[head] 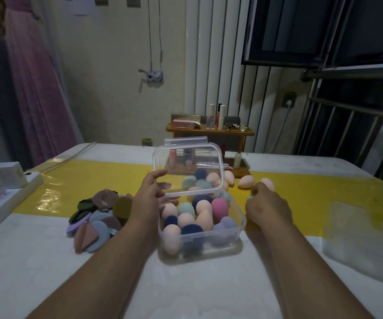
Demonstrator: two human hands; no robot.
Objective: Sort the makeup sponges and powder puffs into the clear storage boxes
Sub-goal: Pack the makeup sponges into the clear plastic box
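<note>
A clear storage box (240, 223) stands in the middle of the table, filled with several egg-shaped makeup sponges (219, 209) in pink, peach, navy, green and lilac. Its hinged clear lid (186, 158) stands half raised. My left hand (150, 192) grips the lid's left edge, thumb on top and fingers underneath. Right of the box my right hand (266, 206) has its fingers curled round a pale green sponge (251, 197), mostly hidden. Loose peach sponges (246, 181) lie behind the box. A heap of flat powder puffs (96, 217) lies left of my left forearm.
A white power strip (8, 194) with chargers plugged in sits at the table's left edge. A second clear box (365, 245) rests at the right. A wooden rack (210, 131) with cosmetics stands behind the table, and small bottles (237, 160) sit just behind the lid.
</note>
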